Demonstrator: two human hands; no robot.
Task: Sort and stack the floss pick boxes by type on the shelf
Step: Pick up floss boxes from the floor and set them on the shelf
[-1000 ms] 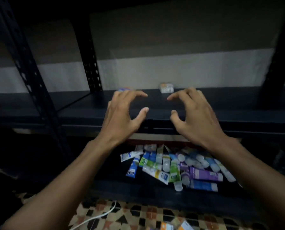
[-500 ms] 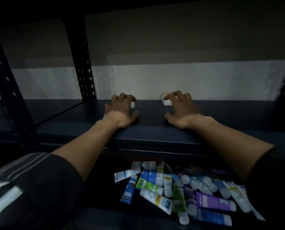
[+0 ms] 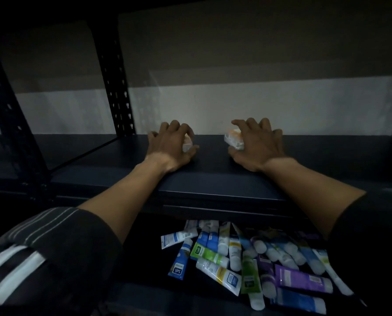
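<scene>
Two small floss pick boxes sit near the back of the dark shelf [image 3: 213, 179]. My left hand [image 3: 172, 147] curls over one pale box [image 3: 188, 143], fingers and thumb wrapped round it; most of the box is hidden. My right hand [image 3: 256, 144] grips the other box [image 3: 233, 139], pale with an orange patch, which peeks out by my index finger and thumb. Both hands rest on the shelf surface with the forearms lying over its front edge.
A black perforated upright [image 3: 116, 87] stands at the shelf's back left, another post [image 3: 5, 124] at the far left. On the lower shelf lies a heap of several coloured tubes [image 3: 247, 254]. A pale wall [image 3: 281, 106] closes the back.
Both hands reached from the shelf's front edge to the back and closed round the two boxes. Since half a second ago, the boxes have been drawn slightly forward under the hands.
</scene>
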